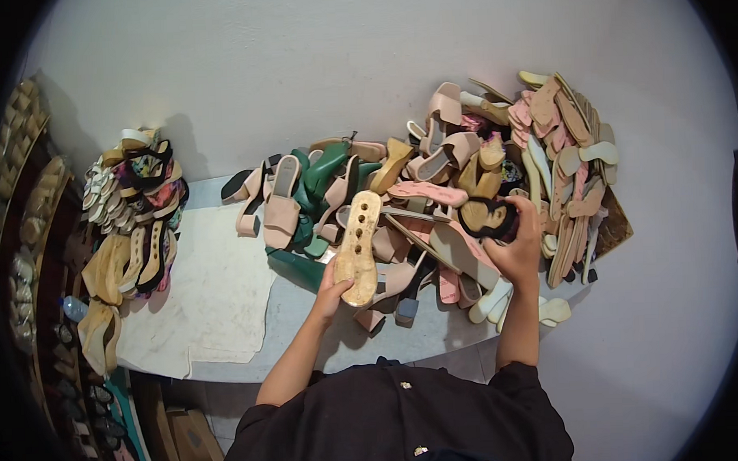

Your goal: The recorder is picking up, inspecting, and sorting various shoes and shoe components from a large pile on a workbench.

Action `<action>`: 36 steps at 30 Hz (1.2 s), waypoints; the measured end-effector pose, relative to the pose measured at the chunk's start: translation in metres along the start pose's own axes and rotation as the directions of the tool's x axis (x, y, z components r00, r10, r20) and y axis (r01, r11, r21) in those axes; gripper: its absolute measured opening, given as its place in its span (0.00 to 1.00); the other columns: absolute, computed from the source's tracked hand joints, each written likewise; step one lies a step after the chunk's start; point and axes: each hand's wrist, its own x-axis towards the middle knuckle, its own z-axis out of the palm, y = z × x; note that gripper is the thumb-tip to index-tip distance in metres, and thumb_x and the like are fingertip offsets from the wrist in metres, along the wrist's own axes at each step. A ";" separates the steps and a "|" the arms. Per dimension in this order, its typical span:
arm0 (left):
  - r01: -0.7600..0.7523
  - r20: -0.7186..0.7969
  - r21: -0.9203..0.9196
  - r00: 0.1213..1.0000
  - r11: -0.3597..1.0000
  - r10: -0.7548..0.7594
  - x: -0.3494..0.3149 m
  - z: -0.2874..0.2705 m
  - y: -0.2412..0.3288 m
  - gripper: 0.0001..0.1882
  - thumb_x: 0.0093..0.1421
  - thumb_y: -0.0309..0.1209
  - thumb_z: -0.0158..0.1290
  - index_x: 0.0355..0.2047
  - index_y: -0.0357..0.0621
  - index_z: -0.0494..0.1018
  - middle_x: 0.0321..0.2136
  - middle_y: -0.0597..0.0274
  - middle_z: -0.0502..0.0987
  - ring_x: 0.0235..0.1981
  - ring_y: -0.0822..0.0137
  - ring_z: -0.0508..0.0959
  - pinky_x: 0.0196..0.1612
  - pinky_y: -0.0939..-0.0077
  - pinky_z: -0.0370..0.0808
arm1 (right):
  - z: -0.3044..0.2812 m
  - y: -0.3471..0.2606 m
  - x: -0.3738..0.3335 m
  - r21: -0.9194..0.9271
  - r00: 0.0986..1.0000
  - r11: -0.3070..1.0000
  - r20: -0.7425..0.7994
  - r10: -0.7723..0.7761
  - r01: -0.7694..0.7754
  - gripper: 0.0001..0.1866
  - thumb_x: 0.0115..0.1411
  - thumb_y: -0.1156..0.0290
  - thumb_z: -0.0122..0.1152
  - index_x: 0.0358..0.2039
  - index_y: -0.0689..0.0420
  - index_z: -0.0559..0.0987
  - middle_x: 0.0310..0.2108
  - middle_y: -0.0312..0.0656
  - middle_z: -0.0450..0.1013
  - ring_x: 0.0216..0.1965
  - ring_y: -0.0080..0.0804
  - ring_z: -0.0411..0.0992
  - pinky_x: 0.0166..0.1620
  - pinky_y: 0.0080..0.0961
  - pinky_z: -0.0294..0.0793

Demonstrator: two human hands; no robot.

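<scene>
**Grips Full Above a Crowded Spread**

A pale wall (364,76) rises toward twelve o'clock, behind the grey-white table (288,306) before us. Across the tabletop, from the centre out to two o'clock, sprawls a heap of sandals and soles (459,244), with green sandals (326,168) at eleven and pinkish soles (548,110) at two. Packed shelving (37,144) lines nine o'clock, near the rim of our view. A white sheet (216,276) covers the table between eight and nine; beside it, between nine and ten, stands a stack of white and patterned sandals (144,177). Just below the centre, our left hand (330,293) grips a tan sole (359,263), thumb on its face, its row of dark holes toward us and its far end pointing to twelve. At three o'clock, our right hand (520,245) curls closed around a dark-rimmed piece (490,216), tan within.
</scene>
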 end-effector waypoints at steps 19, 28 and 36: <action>0.078 -0.274 0.092 0.960 0.993 -0.050 -0.110 -0.155 0.041 0.34 0.49 0.19 0.46 0.60 0.42 0.56 0.55 0.58 0.64 0.55 0.67 0.65 0.56 0.76 0.61 | 0.191 -0.063 -0.090 0.557 0.557 -0.101 0.767 -0.319 -0.825 0.42 0.21 0.84 0.52 0.47 0.54 0.62 0.43 0.42 0.67 0.45 0.33 0.67 0.47 0.23 0.67; 0.300 -0.263 0.363 0.941 0.882 -0.212 -0.179 -0.243 0.075 0.37 0.48 0.18 0.51 0.60 0.50 0.59 0.56 0.60 0.64 0.55 0.67 0.64 0.56 0.78 0.59 | 0.266 -0.170 -0.143 0.389 0.401 -0.121 0.807 -0.433 -0.913 0.41 0.19 0.88 0.52 0.44 0.55 0.63 0.41 0.39 0.67 0.43 0.30 0.67 0.43 0.21 0.69; 0.472 -0.218 0.729 0.846 0.495 -0.487 -0.125 -0.321 0.165 0.37 0.45 0.18 0.50 0.58 0.58 0.62 0.46 0.62 0.73 0.43 0.70 0.71 0.46 0.80 0.68 | 0.310 -0.248 -0.171 0.514 0.525 -0.126 0.787 -0.323 -0.848 0.43 0.17 0.89 0.58 0.43 0.53 0.63 0.42 0.37 0.65 0.46 0.30 0.65 0.49 0.23 0.65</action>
